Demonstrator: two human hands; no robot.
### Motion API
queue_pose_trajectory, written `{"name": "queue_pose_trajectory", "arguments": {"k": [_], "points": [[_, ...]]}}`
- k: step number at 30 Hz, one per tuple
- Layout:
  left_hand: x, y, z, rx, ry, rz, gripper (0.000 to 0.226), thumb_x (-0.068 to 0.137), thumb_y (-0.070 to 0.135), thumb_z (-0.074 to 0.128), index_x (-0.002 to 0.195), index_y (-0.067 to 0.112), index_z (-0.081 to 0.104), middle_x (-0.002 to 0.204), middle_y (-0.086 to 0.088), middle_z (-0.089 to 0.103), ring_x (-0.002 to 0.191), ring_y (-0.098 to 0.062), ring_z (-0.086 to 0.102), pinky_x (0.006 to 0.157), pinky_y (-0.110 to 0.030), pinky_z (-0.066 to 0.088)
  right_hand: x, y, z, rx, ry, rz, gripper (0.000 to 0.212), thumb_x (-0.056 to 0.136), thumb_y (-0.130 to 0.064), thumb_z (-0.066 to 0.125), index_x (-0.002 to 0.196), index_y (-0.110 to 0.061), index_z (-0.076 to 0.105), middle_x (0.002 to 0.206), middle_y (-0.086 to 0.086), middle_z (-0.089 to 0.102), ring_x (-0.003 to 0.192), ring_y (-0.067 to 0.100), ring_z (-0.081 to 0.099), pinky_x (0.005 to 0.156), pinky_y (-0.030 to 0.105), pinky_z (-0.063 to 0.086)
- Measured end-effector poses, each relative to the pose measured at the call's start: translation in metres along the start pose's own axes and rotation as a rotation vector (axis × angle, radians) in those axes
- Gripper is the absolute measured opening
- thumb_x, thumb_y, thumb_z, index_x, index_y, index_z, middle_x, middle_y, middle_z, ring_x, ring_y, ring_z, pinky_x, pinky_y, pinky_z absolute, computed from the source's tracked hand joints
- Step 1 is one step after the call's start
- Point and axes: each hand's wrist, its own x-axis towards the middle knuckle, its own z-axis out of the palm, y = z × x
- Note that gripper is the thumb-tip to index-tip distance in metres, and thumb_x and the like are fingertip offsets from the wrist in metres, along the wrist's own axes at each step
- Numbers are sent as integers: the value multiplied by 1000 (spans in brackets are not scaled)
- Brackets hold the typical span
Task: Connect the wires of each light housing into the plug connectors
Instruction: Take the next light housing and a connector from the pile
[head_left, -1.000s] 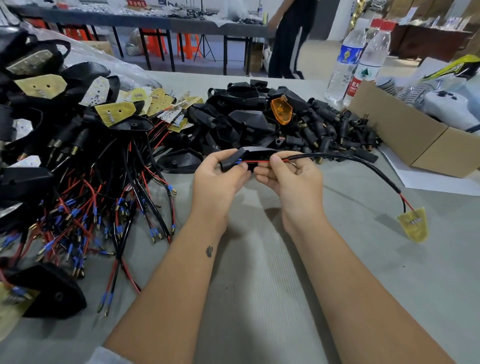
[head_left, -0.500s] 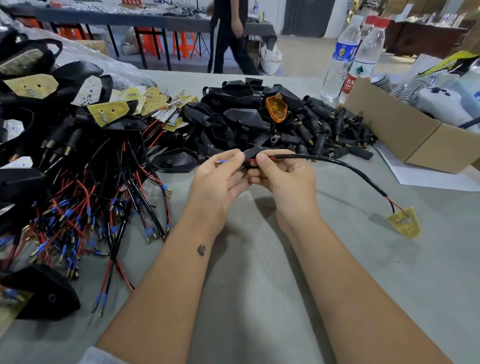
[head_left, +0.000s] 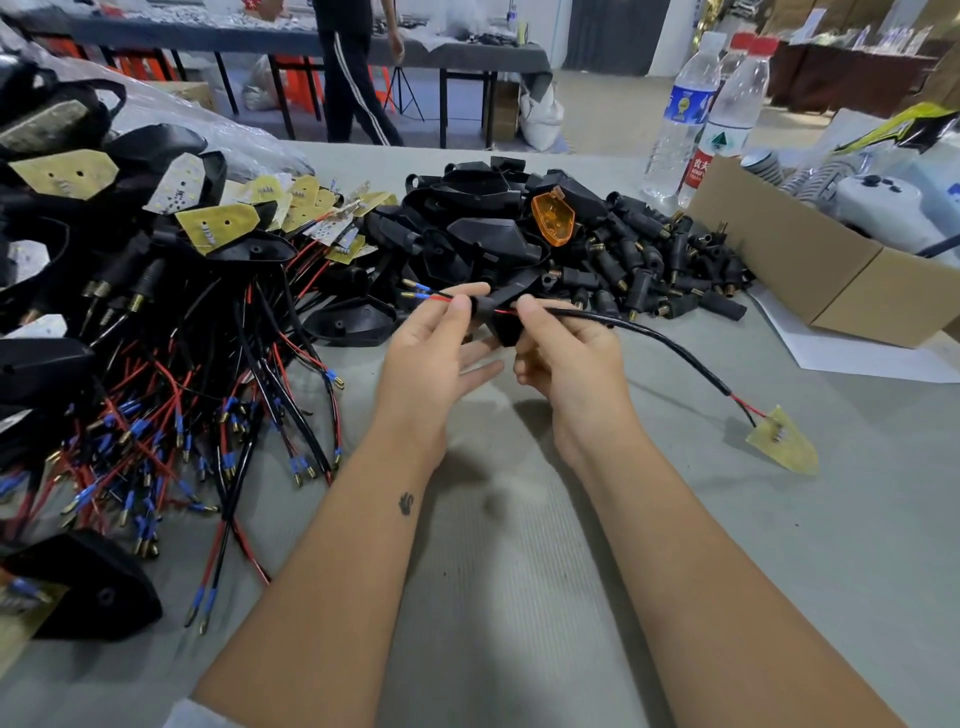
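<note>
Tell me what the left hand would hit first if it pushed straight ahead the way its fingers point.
Probably the black housing the right hand holds, just beyond the left hand; depth is uncertain.

Black housing held mid-air; red/black wires protruding left, brass-tipped.

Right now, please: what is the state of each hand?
Left hand: pinches the red and black wire ends.
Right hand: grips the black housing and its cable.
</note>
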Motion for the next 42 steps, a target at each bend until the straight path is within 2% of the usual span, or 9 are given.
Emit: {"name": "queue_pose_trajectory", "arguments": {"k": [3, 6, 17, 25, 31, 34, 37, 40, 42], "points": [[4, 1, -2, -46, 125, -5, 27, 105, 25, 41, 95, 26, 66, 95, -6, 74, 83, -22, 74, 67, -29, 59, 2, -2, 1, 314, 42, 149, 24, 98, -30, 55, 81, -13, 58, 53, -1, 53, 45, 11, 46, 47, 20, 42], [7, 2, -5, -114, 198, -13, 27, 106, 28, 38, 93, 22, 62, 91, -9, 72, 78, -23, 72, 62, -28, 57, 5, -3, -6, 488, 133, 176, 26, 100, -23, 52, 76, -13, 54, 52, 0, 55, 43, 10, 49, 46, 19, 45], [6, -1, 2, -211, 125, -104, 21, 102, 21, 47, 102, 14, 66, 92, -9, 76, 88, -20, 74, 71, -26, 58, -3, -2, 4, 255, 48, 22, 10, 95, -9, 60, 92, 0, 63, 67, 8, 67, 54, 13, 64, 53, 21, 54], [2, -3, 6, -124, -5, -71, 23, 102, 27, 48, 108, 20, 70, 101, -4, 75, 100, -17, 71, 84, -26, 57, -1, 0, 0, 121, 42, 46, 14, 93, -16, 65, 84, -5, 68, 62, 4, 65, 50, 11, 57, 50, 20, 49], [3, 0, 2, -136, 203, 78, 27, 105, 27, 39, 105, 25, 66, 103, -5, 74, 95, -18, 72, 83, -27, 58, 4, -3, -3, 319, 33, 238, 26, 102, -23, 47, 87, -5, 59, 62, 5, 65, 52, 12, 61, 53, 20, 53], [6, 4, -4, -176, 324, 69, 27, 105, 29, 40, 101, 26, 67, 114, -9, 68, 93, -20, 73, 80, -28, 58, 3, -3, -3, 94, -14, 167, 31, 102, -21, 46, 79, -6, 59, 61, 6, 64, 50, 13, 58, 49, 22, 49], [8, 5, -9, -202, 391, 52, 29, 105, 31, 40, 98, 26, 67, 120, -11, 66, 96, -23, 72, 81, -31, 59, -1, 2, -2, -397, 115, -110, 23, 95, -17, 53, 73, -13, 57, 67, 0, 61, 59, 12, 53, 58, 27, 46], [9, 6, -9, -213, 424, 42, 29, 105, 33, 40, 96, 25, 67, 120, -11, 65, 93, -23, 73, 83, -34, 59, -3, 5, -1, -800, 215, -334, 7, 90, -17, 56, 89, -23, 57, 91, -9, 55, 85, 10, 53, 73, 28, 43], [9, 6, -9, -206, 443, 39, 29, 105, 34, 40, 96, 25, 67, 119, -10, 65, 91, -22, 73, 81, -34, 60, 0, 7, -4, -1037, 261, -407, 27, 86, -13, 58, 111, -24, 57, 110, -6, 47, 105, 14, 47, 88, 28, 40]]}}
